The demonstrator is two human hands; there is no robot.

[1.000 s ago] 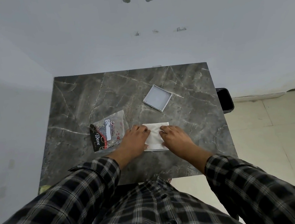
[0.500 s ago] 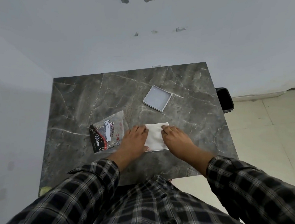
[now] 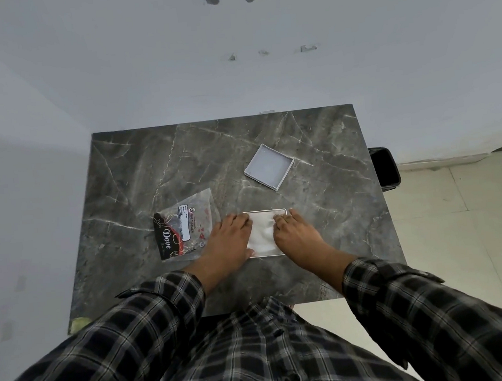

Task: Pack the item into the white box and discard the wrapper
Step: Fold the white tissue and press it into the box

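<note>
Grey marble-pattern table [image 3: 140, 175], frame centre.
White box [image 3: 265, 211]: lower centre, open; white folded cloth item [image 3: 261, 234] lying inside.
Left hand [image 3: 228, 241]: palm down, fingers together, flat on left part of cloth; gripping nothing.
Right hand [image 3: 296, 234]: palm down, fingers together, pressing right part of cloth.
Box lid [image 3: 269, 167]: upper right of box, inside up, apart from it.
Wrapper [image 3: 185, 228]: clear plastic, black "Dove" band, left of box, touching left hand.
Black bin [image 3: 385, 166]: floor, right table edge.
</note>
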